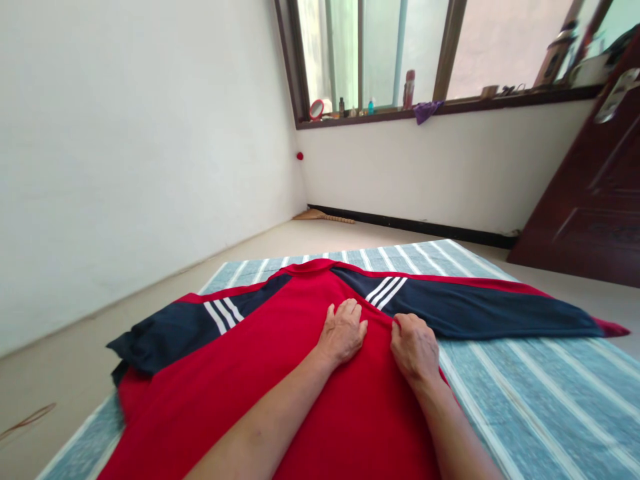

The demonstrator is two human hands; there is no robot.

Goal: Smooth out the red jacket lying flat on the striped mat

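Both bare forearms reach forward from the lower edge, converging; the left hand (344,331) lies palm down, fingers together and only lightly bent, pointing ahead; the right hand (414,347) sits just beside it, not touching, back upward, fingers curled under at the knuckles so their tips are hidden; both wrists are straight, thumbs turned inward.

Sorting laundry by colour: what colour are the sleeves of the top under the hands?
Sleeves: navy blue, three white stripes at the shoulder; best in head view.
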